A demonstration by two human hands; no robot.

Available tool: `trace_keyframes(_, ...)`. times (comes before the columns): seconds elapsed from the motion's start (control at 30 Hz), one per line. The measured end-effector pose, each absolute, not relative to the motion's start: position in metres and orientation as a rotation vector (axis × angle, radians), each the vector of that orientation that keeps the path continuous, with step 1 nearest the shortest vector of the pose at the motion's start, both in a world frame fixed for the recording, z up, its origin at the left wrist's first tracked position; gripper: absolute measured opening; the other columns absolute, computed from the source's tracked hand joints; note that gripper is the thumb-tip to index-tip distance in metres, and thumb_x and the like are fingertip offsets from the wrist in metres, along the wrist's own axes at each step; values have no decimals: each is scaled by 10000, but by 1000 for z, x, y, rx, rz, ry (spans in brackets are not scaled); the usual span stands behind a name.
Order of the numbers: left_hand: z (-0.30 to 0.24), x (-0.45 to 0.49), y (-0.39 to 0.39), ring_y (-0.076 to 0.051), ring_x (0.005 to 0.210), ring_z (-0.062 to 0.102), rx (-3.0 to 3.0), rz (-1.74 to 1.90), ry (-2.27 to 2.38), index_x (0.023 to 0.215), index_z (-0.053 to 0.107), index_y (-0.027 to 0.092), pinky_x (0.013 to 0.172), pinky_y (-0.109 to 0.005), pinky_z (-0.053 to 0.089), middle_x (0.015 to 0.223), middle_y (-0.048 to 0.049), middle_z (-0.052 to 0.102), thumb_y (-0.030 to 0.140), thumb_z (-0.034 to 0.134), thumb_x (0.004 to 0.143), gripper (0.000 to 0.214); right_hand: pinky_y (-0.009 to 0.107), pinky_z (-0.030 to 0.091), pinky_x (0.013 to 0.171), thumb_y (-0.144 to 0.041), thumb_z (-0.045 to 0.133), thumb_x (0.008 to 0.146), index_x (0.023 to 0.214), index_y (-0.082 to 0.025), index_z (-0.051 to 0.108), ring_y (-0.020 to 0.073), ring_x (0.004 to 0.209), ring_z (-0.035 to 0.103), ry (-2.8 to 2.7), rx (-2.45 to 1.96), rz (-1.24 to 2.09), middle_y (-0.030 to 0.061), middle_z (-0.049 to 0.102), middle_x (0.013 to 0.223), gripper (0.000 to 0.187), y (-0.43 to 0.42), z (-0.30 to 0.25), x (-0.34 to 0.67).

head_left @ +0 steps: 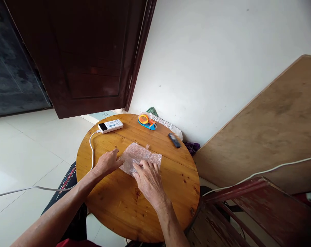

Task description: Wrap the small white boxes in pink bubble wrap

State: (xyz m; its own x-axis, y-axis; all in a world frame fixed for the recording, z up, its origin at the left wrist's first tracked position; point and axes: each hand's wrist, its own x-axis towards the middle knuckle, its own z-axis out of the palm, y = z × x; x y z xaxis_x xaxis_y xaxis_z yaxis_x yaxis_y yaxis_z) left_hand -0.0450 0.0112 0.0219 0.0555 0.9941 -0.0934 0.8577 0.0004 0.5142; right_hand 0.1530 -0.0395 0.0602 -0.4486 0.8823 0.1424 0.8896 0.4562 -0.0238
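Observation:
A sheet of clear bubble wrap (152,157) lies on the round wooden table (114,209), in front of me. A small strip of tape (147,146) sticks out from its far edge. My right hand (150,181) rests palm down on the wrap's near part, fingers spread and pressing on it. At the wrap's left edge is my left hand (108,162), its thumb and fingers apart and the lower fingertip touching the edge. Whether anything lies inside the wrap under my right hand is hidden.
Toward the table's far side stand an orange and blue tape dispenser (147,121) and a white power bank (110,126) with a white cable (91,147). A dark, pixelated object (174,140) lies at the right. A red wooden chair (237,202) stands right of the table.

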Motion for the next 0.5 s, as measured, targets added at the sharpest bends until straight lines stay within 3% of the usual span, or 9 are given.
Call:
trace_keyframes(0.13, 24, -39, 15, -286, 869, 680, 1822, 377, 1800, 1066, 660, 136, 654, -297, 416, 899, -131, 728, 379, 585, 774, 387, 404, 346, 816, -267, 613, 907, 1078, -253, 666, 259, 903, 570, -2619, -1585, -116, 89, 639, 990, 180, -36, 65, 150)
trace_keyframes(0.27, 20, -34, 19, -236, 794, 666, 1737, 450, 1727, 1008, 693, 142, 627, -269, 409, 825, -84, 721, 309, 614, 735, 330, 405, 335, 844, -284, 616, 895, 1038, -235, 674, 265, 948, 553, -2660, -1569, -103, 97, 627, 1005, 162, -31, 69, 150)
trace_keyframes(0.37, 16, -32, 20, -188, 744, 644, 1684, 516, 1716, 1157, 635, 104, 605, -239, 411, 789, -46, 698, 259, 623, 736, 448, 398, 320, 865, -298, 617, 887, 1068, -228, 675, 264, 985, 540, -2686, -1591, -46, 100, 620, 1037, 203, -28, 72, 151)
trace_keyframes(0.5, 11, -31, 17, -136, 629, 603, 1520, 621, 1688, 1365, 446, 34, 554, -215, 412, 741, -9, 657, 227, 605, 763, 652, 381, 301, 875, -301, 605, 882, 1114, -230, 671, 255, 1008, 533, -2703, -1641, 57, 96, 615, 1060, 251, -24, 76, 150)
